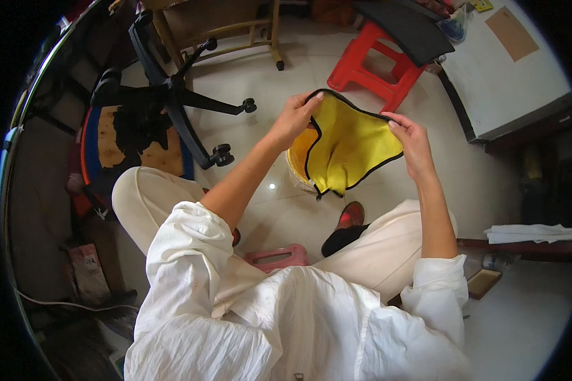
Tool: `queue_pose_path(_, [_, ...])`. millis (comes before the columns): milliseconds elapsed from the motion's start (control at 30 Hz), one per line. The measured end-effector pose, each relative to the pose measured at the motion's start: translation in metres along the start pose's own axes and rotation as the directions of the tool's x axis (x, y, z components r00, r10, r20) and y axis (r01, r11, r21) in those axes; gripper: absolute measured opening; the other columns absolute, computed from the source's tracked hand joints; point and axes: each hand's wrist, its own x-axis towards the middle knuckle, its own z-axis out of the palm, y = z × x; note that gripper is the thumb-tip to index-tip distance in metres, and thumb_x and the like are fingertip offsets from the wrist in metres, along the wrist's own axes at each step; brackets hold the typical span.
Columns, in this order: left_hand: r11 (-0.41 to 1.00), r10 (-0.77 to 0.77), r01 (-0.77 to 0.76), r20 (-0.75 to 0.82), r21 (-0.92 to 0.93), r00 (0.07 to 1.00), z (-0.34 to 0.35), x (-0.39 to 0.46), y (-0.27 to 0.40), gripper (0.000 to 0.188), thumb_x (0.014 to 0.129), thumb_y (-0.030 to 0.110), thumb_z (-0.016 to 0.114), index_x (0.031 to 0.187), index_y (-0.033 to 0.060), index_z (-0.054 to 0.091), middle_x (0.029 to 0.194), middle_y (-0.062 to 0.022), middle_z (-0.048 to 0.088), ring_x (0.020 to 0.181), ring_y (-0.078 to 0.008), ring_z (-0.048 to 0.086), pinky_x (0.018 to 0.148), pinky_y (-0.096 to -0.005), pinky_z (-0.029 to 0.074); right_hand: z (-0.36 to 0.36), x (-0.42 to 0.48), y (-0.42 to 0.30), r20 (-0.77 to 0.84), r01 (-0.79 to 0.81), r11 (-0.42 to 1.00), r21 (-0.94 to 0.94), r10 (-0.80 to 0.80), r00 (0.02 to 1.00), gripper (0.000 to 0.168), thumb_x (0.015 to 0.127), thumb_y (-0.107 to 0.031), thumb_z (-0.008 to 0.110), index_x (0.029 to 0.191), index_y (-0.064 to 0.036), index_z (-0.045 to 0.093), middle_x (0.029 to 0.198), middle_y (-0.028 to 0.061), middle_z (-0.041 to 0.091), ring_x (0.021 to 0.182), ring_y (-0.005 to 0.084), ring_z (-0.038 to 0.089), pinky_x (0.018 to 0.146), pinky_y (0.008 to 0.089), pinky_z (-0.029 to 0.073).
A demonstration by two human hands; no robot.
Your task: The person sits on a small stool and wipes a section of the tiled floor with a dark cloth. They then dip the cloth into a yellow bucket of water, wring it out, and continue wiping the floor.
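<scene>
A yellow cloth [348, 138] with black edging hangs spread between my two hands. My left hand [295, 116] pinches its upper left corner between thumb and fingers. At the upper right corner, my right hand [412, 138] grips the edge in the same way. The cloth sags in the middle, with a dark smudge and folds toward its lower end. Partly hidden behind and below it stands a yellow bucket [295, 164] on the tiled floor. How far the cloth hangs above the bucket I cannot tell.
A black wheeled chair base [176, 88] lies toward the far left. Beyond the cloth stands a red plastic stool [379, 64] with a black board [410, 31] on top. A white-topped cabinet [505, 90] is at right. A pink stool [279, 257] shows between my legs.
</scene>
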Motion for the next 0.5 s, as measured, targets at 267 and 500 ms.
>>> queue_pose_path(267, [0.922, 0.243, -0.28, 0.165, 0.269, 0.956, 0.009, -0.01, 0.087, 0.037, 0.102, 0.04, 0.054, 0.117, 0.0087, 0.066, 0.094, 0.0013, 0.068, 0.08, -0.0066, 0.064, 0.07, -0.0249, 0.055, 0.005, 0.001, -0.069, -0.05, 0.313, 0.932, -0.184, -0.327, 0.944, 0.02, 0.099, -0.011, 0.057, 0.11, -0.002, 0.07, 0.079, -0.0094, 0.05, 0.071, 0.0015, 0.041, 0.062, 0.0194, 0.034])
queue_pose_path(500, [0.958, 0.153, -0.166, 0.072, 0.236, 0.986, 0.045, -0.004, 0.099, 0.038, 0.099, 0.035, 0.057, 0.106, -0.0008, 0.069, 0.078, -0.0015, 0.066, 0.073, -0.0091, 0.064, 0.06, -0.0287, 0.054, 0.014, 0.038, -0.031, -0.108, 0.532, 0.68, -0.505, -0.661, 0.743, 0.022, 0.096, -0.014, 0.06, 0.109, 0.001, 0.068, 0.082, 0.0067, 0.071, 0.074, 0.0137, 0.063, 0.066, 0.0305, 0.048])
